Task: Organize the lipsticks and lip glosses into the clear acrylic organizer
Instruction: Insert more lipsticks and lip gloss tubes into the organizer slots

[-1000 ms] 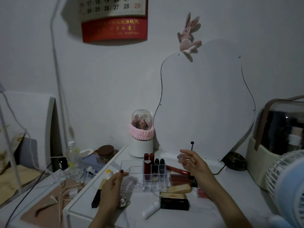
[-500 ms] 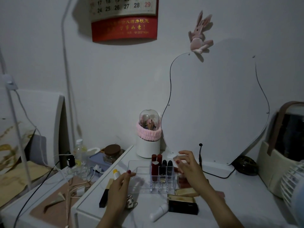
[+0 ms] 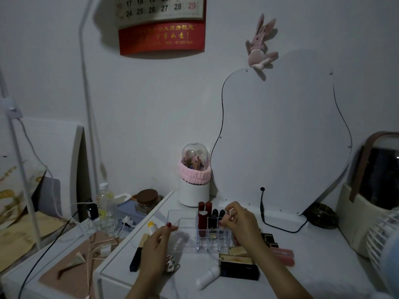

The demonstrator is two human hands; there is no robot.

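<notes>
The clear acrylic organizer (image 3: 183, 214) stands mid-table. Two dark red lipsticks (image 3: 204, 212) and two black-capped ones (image 3: 214, 213) stand upright in its right-hand slots. My left hand (image 3: 156, 247) grips the organizer's front-left edge. My right hand (image 3: 243, 222) pinches a small lip gloss just above the rightmost slots; my fingers mostly hide it. Loose on the table lie a black and gold lipstick (image 3: 138, 254), a yellow-capped tube (image 3: 152, 227), a white tube (image 3: 208, 277), a gold lipstick (image 3: 237, 251) and a pink lip gloss (image 3: 284, 255).
A black box (image 3: 239, 269) lies in front of the organizer. A white brush holder with a pink band (image 3: 194, 184) and a wavy mirror (image 3: 280, 137) stand behind it, with a black cable (image 3: 280, 228) at the mirror's base. A fan (image 3: 386, 247) and storage case (image 3: 367, 201) fill the right side.
My right hand came down and to the left with the small lip gloss, from beside the mirror base to just over the organizer's right slots. My left hand stayed on the organizer.
</notes>
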